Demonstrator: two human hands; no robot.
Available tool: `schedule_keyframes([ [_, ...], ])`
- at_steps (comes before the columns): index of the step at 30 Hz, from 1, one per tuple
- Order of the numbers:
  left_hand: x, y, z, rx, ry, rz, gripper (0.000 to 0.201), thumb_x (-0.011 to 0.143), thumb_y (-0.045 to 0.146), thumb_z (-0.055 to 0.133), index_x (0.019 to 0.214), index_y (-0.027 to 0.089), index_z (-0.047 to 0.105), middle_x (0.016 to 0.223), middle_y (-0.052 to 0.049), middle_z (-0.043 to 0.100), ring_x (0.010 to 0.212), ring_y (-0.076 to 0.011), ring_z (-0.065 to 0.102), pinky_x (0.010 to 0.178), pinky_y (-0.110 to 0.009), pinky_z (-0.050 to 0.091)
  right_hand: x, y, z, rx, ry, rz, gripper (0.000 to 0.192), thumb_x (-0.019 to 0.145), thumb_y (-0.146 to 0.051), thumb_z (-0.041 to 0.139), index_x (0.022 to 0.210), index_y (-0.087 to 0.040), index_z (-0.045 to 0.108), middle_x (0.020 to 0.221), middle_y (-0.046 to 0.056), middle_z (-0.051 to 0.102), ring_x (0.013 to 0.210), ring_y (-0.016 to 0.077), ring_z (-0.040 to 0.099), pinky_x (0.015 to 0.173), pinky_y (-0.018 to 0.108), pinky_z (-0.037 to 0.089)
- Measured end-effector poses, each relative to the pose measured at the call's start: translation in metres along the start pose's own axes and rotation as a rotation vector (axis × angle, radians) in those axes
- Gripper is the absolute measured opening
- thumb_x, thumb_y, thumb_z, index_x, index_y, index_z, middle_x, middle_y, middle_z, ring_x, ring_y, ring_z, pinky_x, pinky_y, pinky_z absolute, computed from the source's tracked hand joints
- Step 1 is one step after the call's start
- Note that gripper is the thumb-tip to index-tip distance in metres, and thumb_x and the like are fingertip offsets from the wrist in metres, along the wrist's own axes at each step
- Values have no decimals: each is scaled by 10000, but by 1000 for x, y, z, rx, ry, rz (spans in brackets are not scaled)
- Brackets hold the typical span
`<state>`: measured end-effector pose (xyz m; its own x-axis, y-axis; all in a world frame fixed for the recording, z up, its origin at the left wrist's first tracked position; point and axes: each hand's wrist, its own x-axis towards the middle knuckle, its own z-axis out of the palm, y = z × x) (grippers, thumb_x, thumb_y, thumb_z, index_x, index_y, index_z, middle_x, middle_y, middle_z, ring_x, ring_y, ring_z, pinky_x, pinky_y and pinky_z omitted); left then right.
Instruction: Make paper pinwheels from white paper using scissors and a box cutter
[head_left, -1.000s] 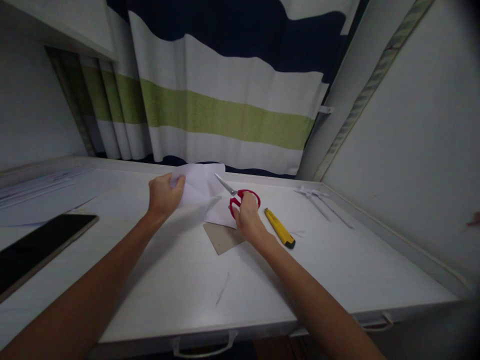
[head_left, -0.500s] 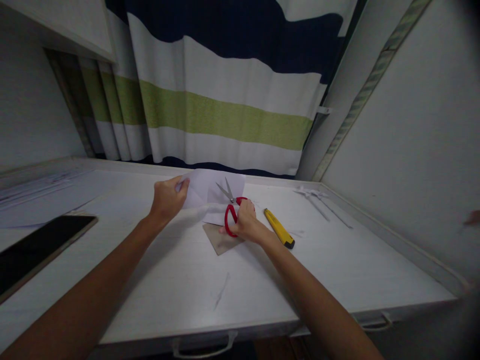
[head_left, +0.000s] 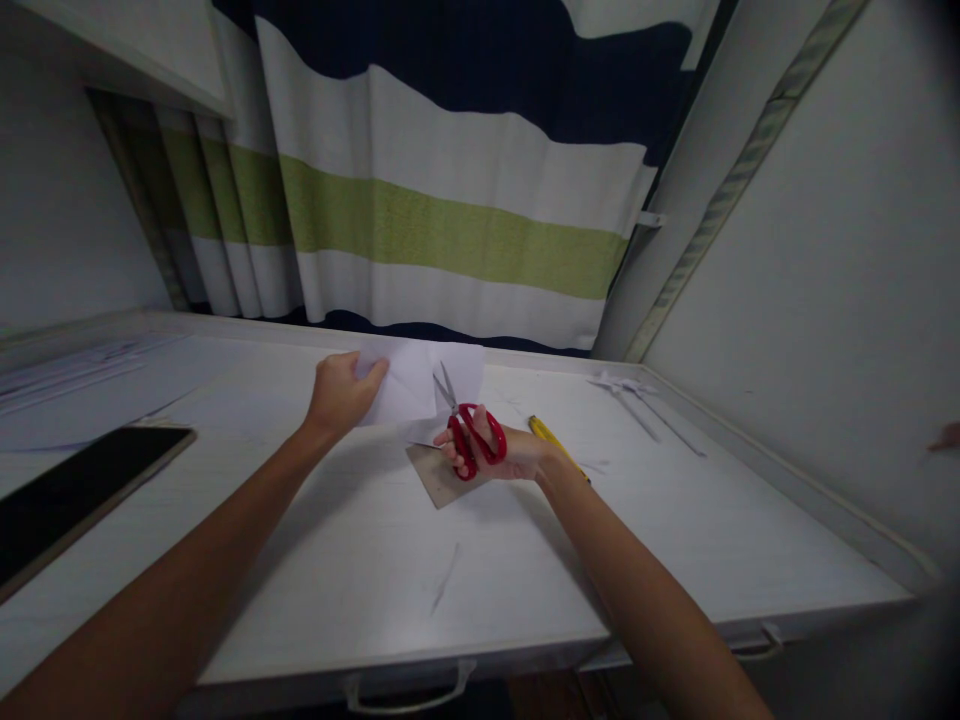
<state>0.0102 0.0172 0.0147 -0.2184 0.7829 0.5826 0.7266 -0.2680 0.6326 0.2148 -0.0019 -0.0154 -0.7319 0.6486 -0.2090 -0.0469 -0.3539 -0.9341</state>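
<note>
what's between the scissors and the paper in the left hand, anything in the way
Nothing visible: the scissors, in the right hand, have open blades overlapping the white paper in the left hand; whether they touch it is unclear. The yellow cutter lies off to the right, not between them.

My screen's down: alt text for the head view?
The right hand holds red-handled scissors, blades parted, by a white paper sheet gripped in the left hand. Around them on the white desk lie a grey-brown card, a yellow cutter and, far left, a phone.
</note>
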Motion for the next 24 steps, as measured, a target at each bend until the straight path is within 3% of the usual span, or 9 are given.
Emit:
schedule_keyframes([
  [5,-4,2,4,-220,-63,-129,242,585,390,511,503,163,507,530,-2,518,503,-133,462,419,-218,321,0,-1,-2,65,-56,4,580,735,-597,344,926,-67,481,696,28,472,567,83,434,559,237,352],
  [12,-3,6,2,-448,-21,-349,137,521,285,605,557,160,560,569,-5,575,507,-134,505,413,-210,365,-5,-3,-7,118,-177,66,641,694,-667,288,884,-87,484,684,23,453,602,86,425,556,219,346],
  [19,3,0,-2,-484,-18,-397,126,511,258,635,531,157,563,502,3,553,432,-120,486,356,-198,350,-9,-7,-6,138,-303,81,745,636,-730,253,899,-70,479,706,46,477,593,95,430,532,223,338],
  [24,4,-5,0,-594,-117,-409,151,509,274,647,581,153,592,544,-14,594,460,-139,526,387,-214,396,-6,-2,-14,154,-329,29,721,631,-727,284,902,-85,474,751,60,488,650,109,439,587,233,346],
])
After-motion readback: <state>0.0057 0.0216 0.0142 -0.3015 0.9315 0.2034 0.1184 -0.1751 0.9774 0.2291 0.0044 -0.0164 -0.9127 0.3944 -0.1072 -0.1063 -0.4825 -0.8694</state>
